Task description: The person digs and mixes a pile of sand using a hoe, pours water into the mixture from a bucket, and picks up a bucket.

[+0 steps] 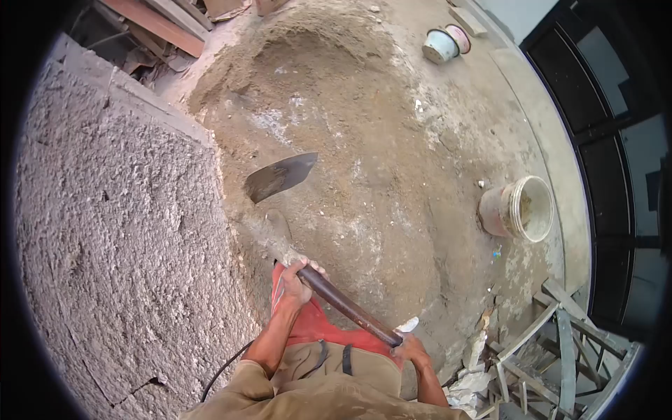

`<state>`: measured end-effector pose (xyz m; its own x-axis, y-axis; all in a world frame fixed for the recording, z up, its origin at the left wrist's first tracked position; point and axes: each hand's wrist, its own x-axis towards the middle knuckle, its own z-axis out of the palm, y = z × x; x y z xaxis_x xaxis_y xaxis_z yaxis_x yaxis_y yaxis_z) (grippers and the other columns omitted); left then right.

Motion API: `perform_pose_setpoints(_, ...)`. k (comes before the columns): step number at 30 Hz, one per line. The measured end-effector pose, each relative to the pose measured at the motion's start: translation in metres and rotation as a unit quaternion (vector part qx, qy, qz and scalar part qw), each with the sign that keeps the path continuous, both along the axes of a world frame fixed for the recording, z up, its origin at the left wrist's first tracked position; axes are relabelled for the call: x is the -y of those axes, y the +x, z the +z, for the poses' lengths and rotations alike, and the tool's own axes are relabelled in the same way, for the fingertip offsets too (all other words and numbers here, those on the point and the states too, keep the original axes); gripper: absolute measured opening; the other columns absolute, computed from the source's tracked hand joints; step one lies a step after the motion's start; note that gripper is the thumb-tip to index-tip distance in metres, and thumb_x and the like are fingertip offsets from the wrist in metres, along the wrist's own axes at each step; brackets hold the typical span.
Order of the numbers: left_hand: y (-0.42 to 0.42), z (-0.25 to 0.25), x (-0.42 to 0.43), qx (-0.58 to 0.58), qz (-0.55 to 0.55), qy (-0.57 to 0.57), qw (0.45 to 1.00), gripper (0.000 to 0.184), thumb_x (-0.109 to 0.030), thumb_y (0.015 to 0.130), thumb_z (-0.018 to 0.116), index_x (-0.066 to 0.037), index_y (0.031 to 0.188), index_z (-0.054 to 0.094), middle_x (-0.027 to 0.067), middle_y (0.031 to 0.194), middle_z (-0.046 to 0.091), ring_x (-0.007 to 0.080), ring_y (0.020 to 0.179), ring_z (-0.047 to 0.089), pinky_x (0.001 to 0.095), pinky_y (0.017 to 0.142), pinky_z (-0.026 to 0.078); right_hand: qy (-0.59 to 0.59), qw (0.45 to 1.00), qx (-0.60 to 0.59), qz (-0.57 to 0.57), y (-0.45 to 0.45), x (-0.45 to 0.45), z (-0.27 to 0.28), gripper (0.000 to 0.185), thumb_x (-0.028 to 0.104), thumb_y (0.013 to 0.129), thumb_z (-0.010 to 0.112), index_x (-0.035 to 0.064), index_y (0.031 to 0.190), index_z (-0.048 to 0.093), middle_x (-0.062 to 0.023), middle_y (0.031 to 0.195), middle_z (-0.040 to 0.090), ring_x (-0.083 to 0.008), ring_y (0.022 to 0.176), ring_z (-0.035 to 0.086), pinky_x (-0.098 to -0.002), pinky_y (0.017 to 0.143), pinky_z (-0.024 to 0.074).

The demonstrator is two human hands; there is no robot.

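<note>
A hoe with a long brown wooden handle (350,308) slants across the front of my body. Its grey metal blade (281,178) is over the sandy pile on the ground, with dirt on its left part. My left hand (298,281) is wrapped round the handle toward the blade end. Near the butt of the handle, my right hand (411,348) is closed round it beside my hip. Pale dust coats the part between the left hand and the blade.
A brown sand heap (322,70) spreads ahead. On the left stands a rough grey wall (126,210). A white bucket (497,210) lies tilted at right, with smaller buckets (439,46) farther off. Wooden frames (553,350) are at lower right, planks (157,24) at upper left.
</note>
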<state>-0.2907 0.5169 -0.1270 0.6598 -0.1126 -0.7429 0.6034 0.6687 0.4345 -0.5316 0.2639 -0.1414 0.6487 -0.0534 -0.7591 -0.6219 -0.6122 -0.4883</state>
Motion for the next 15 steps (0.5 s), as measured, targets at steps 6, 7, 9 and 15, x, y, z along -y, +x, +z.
perform_pose_setpoints(6,0.180,0.042,-0.119,-0.086,0.089,-0.057,0.991,0.012,-0.018,0.073,0.058,-0.010,0.076,0.050,0.0051,0.061,0.051,0.0206,0.052,0.050,0.0339,0.051,0.044,-0.144,0.987,-0.032,0.064,0.168,-0.092,0.115,0.045,0.030,0.054,0.069,0.0136,0.096,0.064,-0.0174,0.081,0.064,-0.0358,0.078,0.061,-0.0410,0.070,0.0489)
perform_pose_setpoints(7,0.200,0.042,-0.133,-0.113,0.098,-0.071,0.986,0.012,-0.018,0.073,0.058,-0.010,0.074,0.049,0.0048,0.061,0.050,0.0206,0.052,0.050,0.0342,0.051,0.044,-0.168,0.983,-0.008,0.075,0.192,-0.110,0.146,0.043,0.031,0.054,0.070,0.0120,0.091,0.063,-0.0156,0.078,0.063,-0.0368,0.073,0.060,-0.0411,0.068,0.0483)
perform_pose_setpoints(9,0.224,0.059,-0.152,-0.154,0.105,-0.089,0.978,0.012,-0.018,0.072,0.058,-0.011,0.074,0.048,0.0042,0.060,0.049,0.0205,0.051,0.049,0.0347,0.051,0.044,-0.191,0.979,0.013,0.072,0.231,-0.138,0.207,0.041,0.030,0.053,0.070,0.0125,0.089,0.064,-0.0146,0.077,0.063,-0.0358,0.072,0.060,-0.0404,0.067,0.0484)
perform_pose_setpoints(15,0.275,0.104,-0.152,-0.207,0.065,-0.114,0.969,0.014,-0.019,0.068,0.059,-0.013,0.073,0.046,0.0044,0.062,0.048,0.0206,0.053,0.049,0.0367,0.051,0.044,-0.210,0.978,-0.009,-0.011,0.300,-0.158,0.308,0.041,0.028,0.056,0.072,0.0104,0.091,0.062,-0.0164,0.086,0.061,-0.0338,0.081,0.060,-0.0397,0.072,0.0465)
